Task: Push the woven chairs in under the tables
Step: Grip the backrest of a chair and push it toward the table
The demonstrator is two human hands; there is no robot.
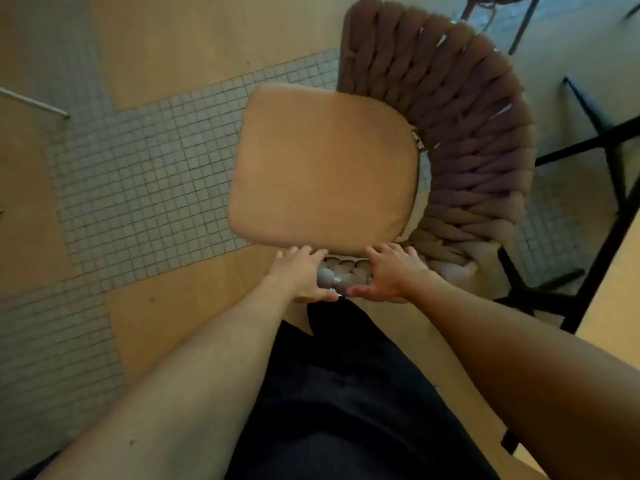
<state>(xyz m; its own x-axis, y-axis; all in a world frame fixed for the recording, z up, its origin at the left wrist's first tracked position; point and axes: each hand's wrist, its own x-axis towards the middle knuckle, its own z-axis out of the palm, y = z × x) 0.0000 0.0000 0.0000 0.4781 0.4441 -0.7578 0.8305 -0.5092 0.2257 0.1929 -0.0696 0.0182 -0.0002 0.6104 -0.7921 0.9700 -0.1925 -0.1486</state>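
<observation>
A woven chair stands right below me, with a thick brown braided back that curves round its right side and a tan seat cushion. Both my hands hold the near end of the braided rim, side by side. My left hand has its fingers over the rim and its thumb below. My right hand grips the same rim just to the right. A table with a pale top and a black frame stands to the right of the chair.
Black table legs and crossbars run along the right behind the chair. Part of another chair shows at the top edge. A thin metal bar lies at the left. The floor is wood panels and small grey mosaic tiles.
</observation>
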